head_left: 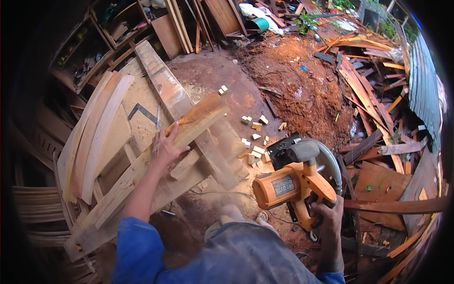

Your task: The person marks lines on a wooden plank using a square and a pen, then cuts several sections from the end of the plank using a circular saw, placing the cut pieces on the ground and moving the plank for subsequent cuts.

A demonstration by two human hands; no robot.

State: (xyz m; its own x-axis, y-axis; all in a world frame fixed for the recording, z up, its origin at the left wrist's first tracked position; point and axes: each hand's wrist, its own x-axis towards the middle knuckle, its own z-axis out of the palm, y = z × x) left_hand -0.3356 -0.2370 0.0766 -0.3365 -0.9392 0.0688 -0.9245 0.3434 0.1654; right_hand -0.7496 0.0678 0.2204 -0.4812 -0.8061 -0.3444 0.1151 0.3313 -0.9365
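Observation:
My left hand (166, 147) grips a short, curved wooden board (198, 119) and holds it tilted above a long plank (165, 90) on the workbench. My right hand (328, 214) is closed around the handle of an orange circular saw (295, 182), held off to the right over the ground, away from the board. The saw's grey blade guard (326, 158) faces away from me. My blue sleeve and grey trousers fill the lower middle.
Curved wooden slats (94, 137) and a metal square (142, 112) lie on the sawdust-covered bench. Small offcut blocks (255, 142) dot the red earth floor. Scrap planks (378, 104) pile up at right beside corrugated sheet (423, 85). Shelves (99, 42) stand at upper left.

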